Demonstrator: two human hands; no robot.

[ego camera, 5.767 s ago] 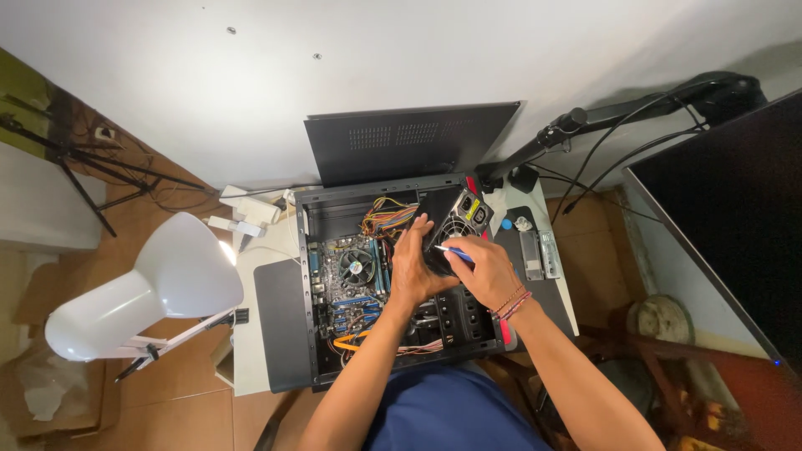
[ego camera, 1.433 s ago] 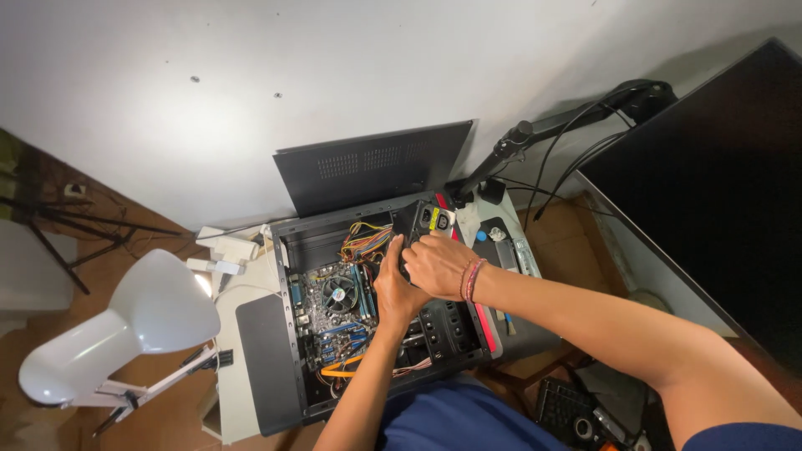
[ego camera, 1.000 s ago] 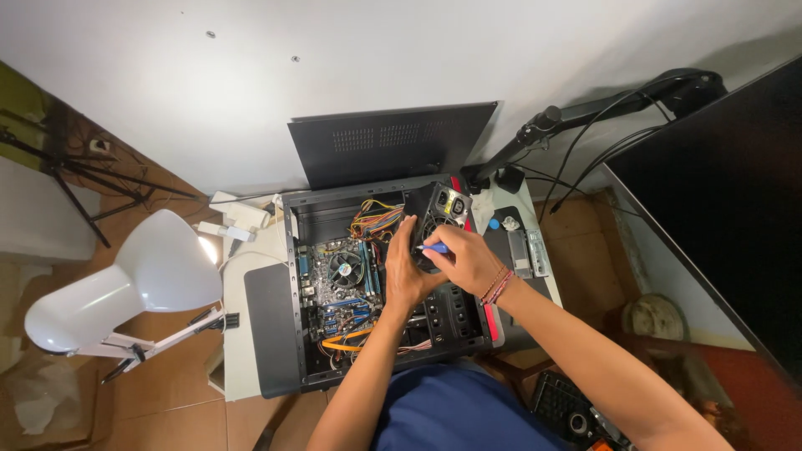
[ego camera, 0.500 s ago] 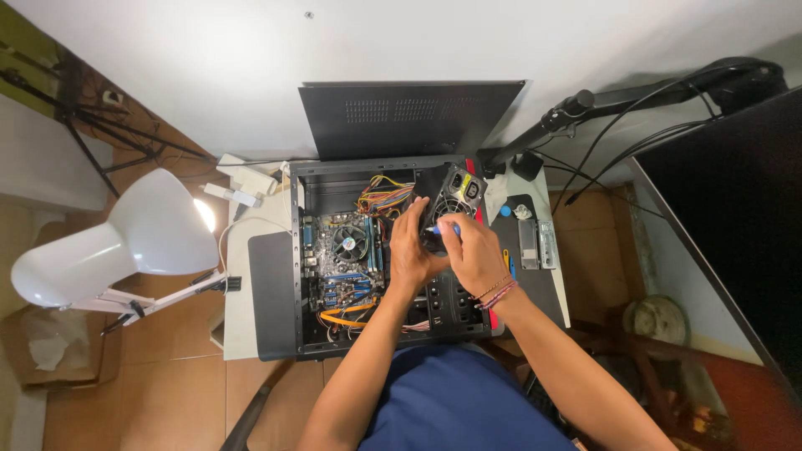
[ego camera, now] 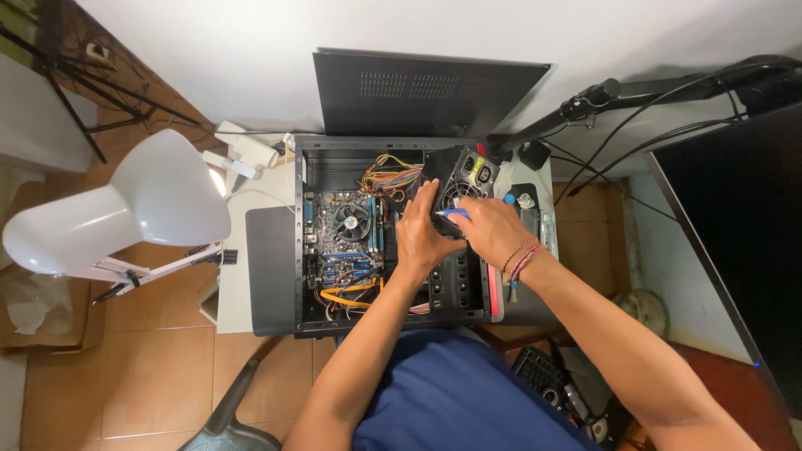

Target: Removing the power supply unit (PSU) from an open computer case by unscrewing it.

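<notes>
Two hands: both bare, meeting over the open black desktop computer case [ego camera: 380, 317] lying on its side on the white table [ego camera: 238, 313].
Left hand [ego camera: 422, 234]: palm down, fingers spread and curled around the near edge of the grey boxy power supply unit with a round fan grille [ego camera: 464, 179], gripping it.
Right hand [ego camera: 484, 230]: fingers pinched narrow around a small blue-handled tool [ego camera: 455, 214], whose tip sits at the power supply's fan side; red and pink thread bracelets [ego camera: 522, 257] circle the wrist.
Power supply: tilted, at the case's far right corner, with a bundle of yellow, orange and black wires [ego camera: 388, 175] running from it into the case.
Inside the case: a green motherboard with a round black cooler fan [ego camera: 351, 221] lies left of the hands, and flat orange cables [ego camera: 347, 292] lie nearer the person.
Left of the table: a white dome-shaped desk lamp [ego camera: 117, 209], lit.
Far edge: the flat black perforated side panel [ego camera: 426, 92] leans against the white wall.
Right side: a black monitor arm with cables [ego camera: 635, 92] and a large dark screen [ego camera: 735, 225].
</notes>
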